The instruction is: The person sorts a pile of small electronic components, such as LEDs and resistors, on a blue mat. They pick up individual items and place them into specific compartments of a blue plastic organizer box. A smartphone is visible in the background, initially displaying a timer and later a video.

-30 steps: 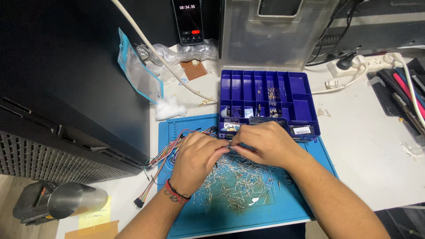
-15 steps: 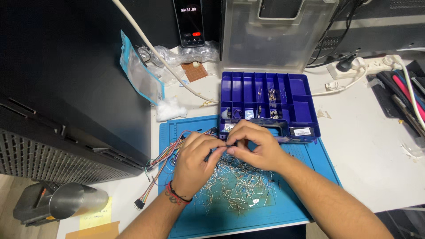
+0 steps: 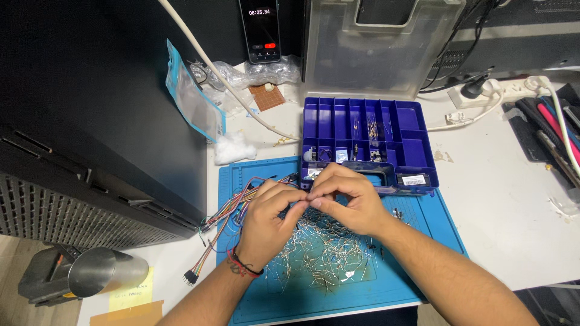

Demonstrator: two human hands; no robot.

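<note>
Meeting at frame centre, the left hand (image 3: 266, 220) and right hand (image 3: 350, 202) pinch fingertips together on something too small to identify, above loose wire leads (image 3: 320, 250) on the blue mat (image 3: 254, 302). Just beyond sits the blue compartment box (image 3: 368, 142); bare white table (image 3: 507, 223) lies at right.

Left hand (image 3: 266, 220) and right hand (image 3: 350, 202) raised, fingertips meeting — pinched together

glossy plastic organizer box (image 3: 386, 130), matt mat (image 3: 254, 302)

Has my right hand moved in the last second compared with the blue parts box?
Yes. The right hand has slid left along the front edge of the blue parts box, meeting the left hand fingertip to fingertip.
</note>
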